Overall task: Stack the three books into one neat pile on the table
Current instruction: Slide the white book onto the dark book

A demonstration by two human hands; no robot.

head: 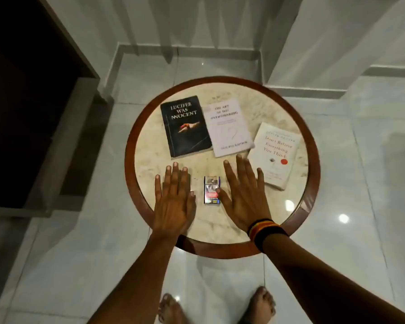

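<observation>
I see both hands spread flat and empty on the near tabletop (222, 228), left hand (174, 202) and right hand (243, 197) flanking a small packet (211, 190). Beyond them the three books lie unstacked: black book (185, 126) far left, white book (228, 127) beside it, cream book (275, 155) right.
</observation>
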